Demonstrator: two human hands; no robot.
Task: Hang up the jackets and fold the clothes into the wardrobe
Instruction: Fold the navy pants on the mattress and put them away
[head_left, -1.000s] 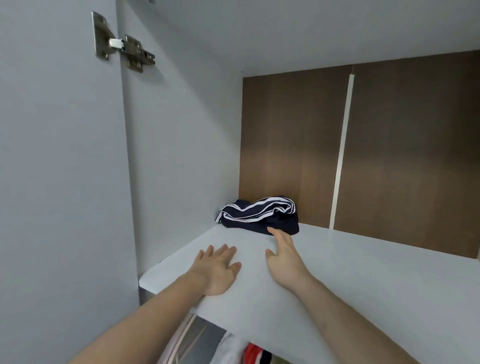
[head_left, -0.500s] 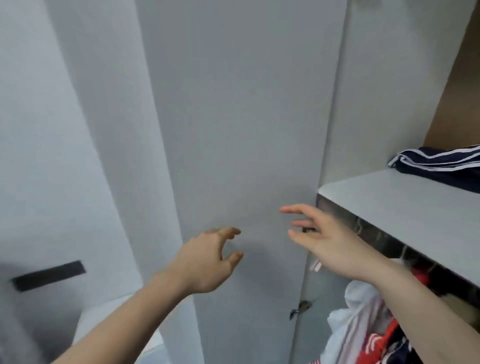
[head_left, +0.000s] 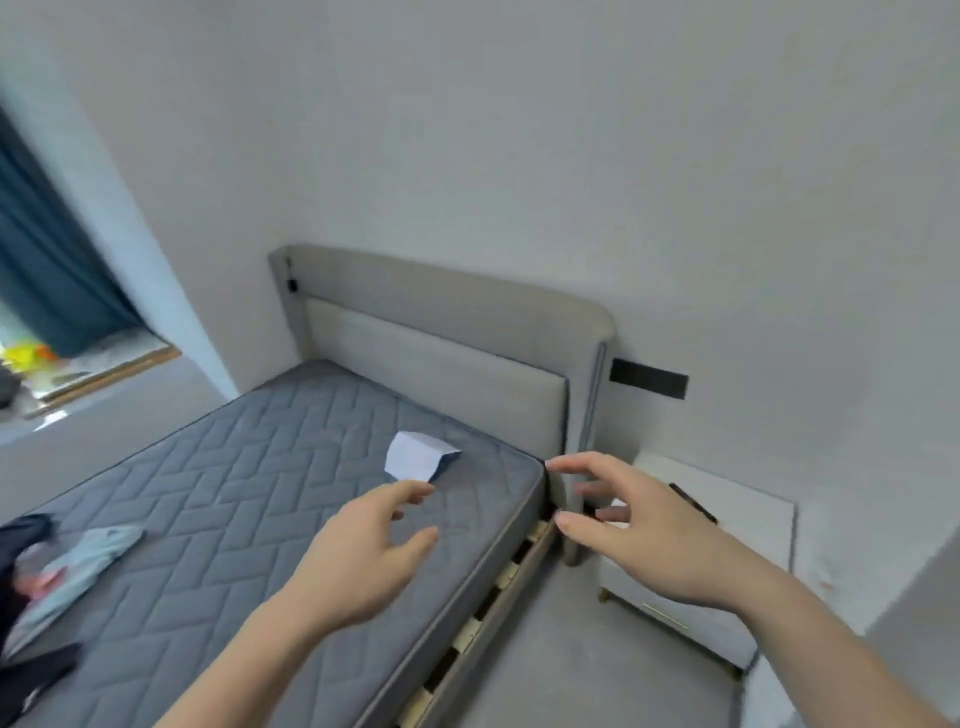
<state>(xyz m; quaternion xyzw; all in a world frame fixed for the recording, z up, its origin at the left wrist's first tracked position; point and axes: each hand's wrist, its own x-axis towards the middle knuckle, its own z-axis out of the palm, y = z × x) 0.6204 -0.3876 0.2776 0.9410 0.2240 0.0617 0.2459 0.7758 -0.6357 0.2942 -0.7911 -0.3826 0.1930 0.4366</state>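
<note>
I face a bed with a bare grey quilted mattress (head_left: 249, 499). At its left edge lie loose clothes: a light blue garment (head_left: 78, 561) and dark garments (head_left: 26, 670), partly cut off by the frame. My left hand (head_left: 369, 551) hovers over the mattress, fingers relaxed and holding nothing. My right hand (head_left: 634, 525) is raised beyond the mattress corner, fingers spread, also holding nothing. The wardrobe is out of view.
A folded white paper (head_left: 415, 457) lies on the mattress near the grey headboard (head_left: 447, 332). A white bedside cabinet (head_left: 717, 571) stands to the right of the bed against the wall. A teal curtain (head_left: 47, 260) hangs by the window at the far left.
My view has swung left from the wardrobe shelf, past the white door, to the bed. Both hands left the shelf and now hang in the air with nothing in them.
</note>
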